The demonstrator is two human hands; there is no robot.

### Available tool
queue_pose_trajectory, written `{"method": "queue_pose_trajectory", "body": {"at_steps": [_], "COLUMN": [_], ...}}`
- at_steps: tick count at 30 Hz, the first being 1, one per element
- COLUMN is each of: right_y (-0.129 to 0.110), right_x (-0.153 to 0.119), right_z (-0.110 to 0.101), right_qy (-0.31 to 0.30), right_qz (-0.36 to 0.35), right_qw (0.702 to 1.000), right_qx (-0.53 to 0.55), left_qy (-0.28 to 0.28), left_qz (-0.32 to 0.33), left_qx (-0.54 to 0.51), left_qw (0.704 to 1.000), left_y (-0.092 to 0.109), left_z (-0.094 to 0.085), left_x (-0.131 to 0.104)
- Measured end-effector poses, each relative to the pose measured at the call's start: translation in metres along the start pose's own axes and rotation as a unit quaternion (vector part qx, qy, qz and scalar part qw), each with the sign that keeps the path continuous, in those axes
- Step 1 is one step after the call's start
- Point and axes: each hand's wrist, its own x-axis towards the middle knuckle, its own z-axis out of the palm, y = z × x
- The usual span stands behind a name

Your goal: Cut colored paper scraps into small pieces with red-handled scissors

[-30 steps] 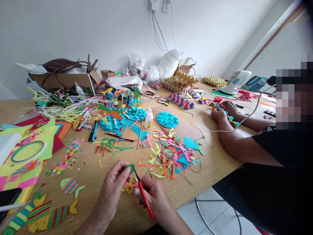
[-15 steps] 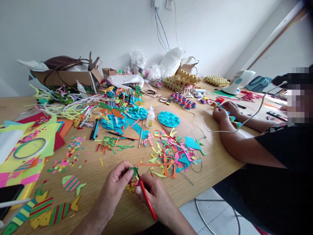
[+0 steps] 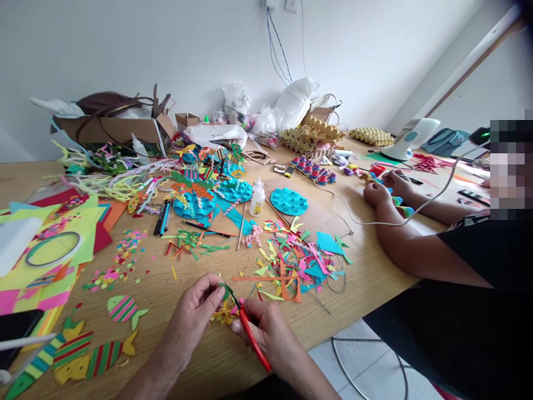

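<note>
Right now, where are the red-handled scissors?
In the head view, the red-handled scissors are low, near the middle, in the right hand, their blades at the green paper in the left hand.

Single view from my head-worn camera, facing forward and down across the wooden table (image 3: 154, 308): left hand (image 3: 191, 311) and right hand (image 3: 266, 330) near, lower centre; white wall (image 3: 166, 50) farthest.

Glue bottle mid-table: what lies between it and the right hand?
Between the glue bottle and right hand, the head view shows a pink clump, paper scraps and an orange strip.
</note>
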Motion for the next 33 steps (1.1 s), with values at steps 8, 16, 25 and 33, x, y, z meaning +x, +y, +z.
{"method": "queue_pose_trajectory", "body": {"at_steps": [8,16,25,33], "right_y": [0.002,0.001,-0.009,-0.005], "right_x": [0.000,-0.001,-0.001,-0.002], "right_z": [0.001,0.002,-0.003,-0.003], "right_qy": [-0.002,-0.025,-0.029,-0.033], "right_qz": [-0.013,-0.021,-0.038,-0.014], "right_qw": [1.000,0.999,0.999,0.999], "right_qx": [-0.005,0.020,-0.022,0.006], "left_qy": [0.024,0.006,-0.037,-0.037], "left_qz": [-0.028,-0.027,-0.008,-0.015], "left_qx": [-0.023,-0.039,-0.005,0.019], "left_qw": [0.999,0.999,0.999,0.999], "left_y": [-0.009,-0.009,0.002,0.006], "left_z": [-0.003,-0.001,0.001,0.000], "left_x": [-0.002,-0.004,-0.005,-0.004]}}
